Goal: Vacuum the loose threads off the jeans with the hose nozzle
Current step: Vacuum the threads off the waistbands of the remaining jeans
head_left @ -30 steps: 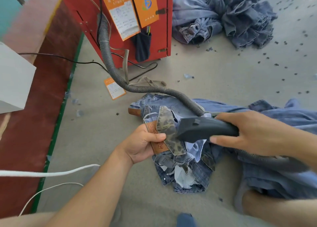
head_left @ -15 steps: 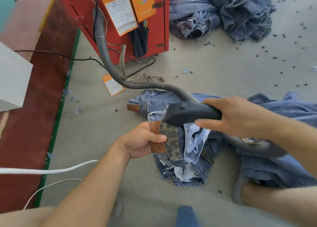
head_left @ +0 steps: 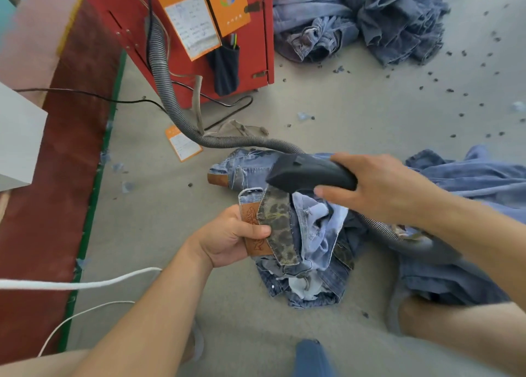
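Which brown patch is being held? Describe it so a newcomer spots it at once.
Start at the red cabinet and follow the grey hose to the jeans. The left hand pinches their waistband on the embossed tan leather patch, beside leopard-print lining.

Left hand (head_left: 227, 238) pinches the jeans (head_left: 301, 251) waistband; right hand (head_left: 375, 188) holds the nozzle (head_left: 307, 174) above it.

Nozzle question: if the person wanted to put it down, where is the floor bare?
Bare floor lies left of the jeans, between them and the green strip, and below them toward the knees. Beyond the hose, scraps dot the floor. The right hand grips the nozzle above crowded denim.
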### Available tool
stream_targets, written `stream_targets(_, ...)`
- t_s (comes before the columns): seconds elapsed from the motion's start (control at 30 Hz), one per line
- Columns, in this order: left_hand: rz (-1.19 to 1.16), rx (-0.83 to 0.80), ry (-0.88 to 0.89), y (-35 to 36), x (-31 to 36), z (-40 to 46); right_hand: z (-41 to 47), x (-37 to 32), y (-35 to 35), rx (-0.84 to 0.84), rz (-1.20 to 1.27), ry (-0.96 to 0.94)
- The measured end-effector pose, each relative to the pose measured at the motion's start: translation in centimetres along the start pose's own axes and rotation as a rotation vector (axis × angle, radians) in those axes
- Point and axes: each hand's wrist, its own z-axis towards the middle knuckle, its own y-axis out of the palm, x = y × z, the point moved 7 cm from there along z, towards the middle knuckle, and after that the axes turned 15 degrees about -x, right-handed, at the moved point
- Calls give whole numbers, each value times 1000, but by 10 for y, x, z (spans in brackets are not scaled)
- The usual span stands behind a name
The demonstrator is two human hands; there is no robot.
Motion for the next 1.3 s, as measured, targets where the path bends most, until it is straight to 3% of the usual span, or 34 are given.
stream_targets(0.13, -2, 35, 23, -6, 6, -3, -20, 23, -20, -136, 32, 61)
stream_targets(0.27, 4, 40, -12, -4, -2, -1, -15, 18, 6, -227, -8, 47)
stream_targets(0.47, 46, 117, -47, -14, -7, -3, 4, 31, -5, 38, 186, 111)
stream_targets(0.73, 140, 403, -22, -18, 1, 5, -12, 72, -7, -246, 317, 91)
stream_targets(0.9, -36, 277, -5, -11, -13, 7, 1, 49, 21, -316, 318, 26)
stream_targets(1.07, 78, 246, -40, -4, -20, 10, 16, 33, 10, -5, 295, 13)
stream_targets(1.2, 62, 235, 30, -10, -8, 8, -7, 55, -6, -176, 295, 81)
stream_targets(1.3, 151, 224, -45, -8, -14, 8, -9, 44, 13, -267, 295, 49)
